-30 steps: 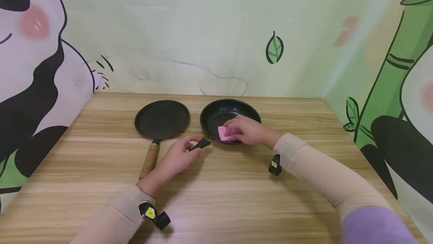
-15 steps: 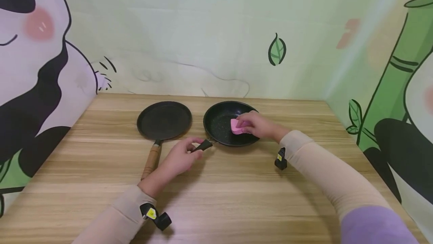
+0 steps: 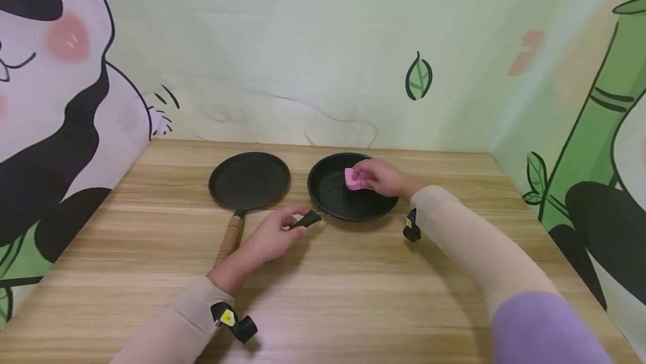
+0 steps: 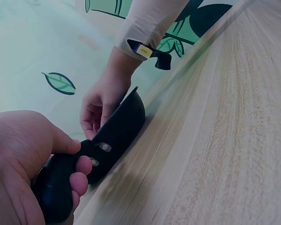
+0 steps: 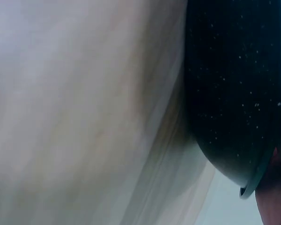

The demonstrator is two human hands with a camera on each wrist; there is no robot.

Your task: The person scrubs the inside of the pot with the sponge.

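Note:
A black speckled frying pan (image 3: 348, 204) stands near the back of the table, right of the middle. My left hand (image 3: 272, 235) holds its black handle (image 3: 309, 219); in the left wrist view the thumb and fingers wrap this handle (image 4: 54, 187). A pink sponge (image 3: 354, 179) is pinched in the fingers of my right hand (image 3: 383, 177), over the inside of the pan toward the back right. The right wrist view shows the pan's outer wall (image 5: 234, 84) close up, with only a sliver of the right hand (image 5: 274, 201) at the edge and the sponge mostly hidden.
A flat black griddle pan (image 3: 249, 180) lies to the left, and its wooden handle (image 3: 231, 238) runs forward, partly behind my left wrist. The wooden table (image 3: 353, 291) meets a wall covering (image 3: 242, 50) printed with pandas and bamboo at the back and sides.
My right hand has carried the sponge from the front of the pan toward its back right. My left hand keeps its hold on the handle. The head view has shifted slightly.

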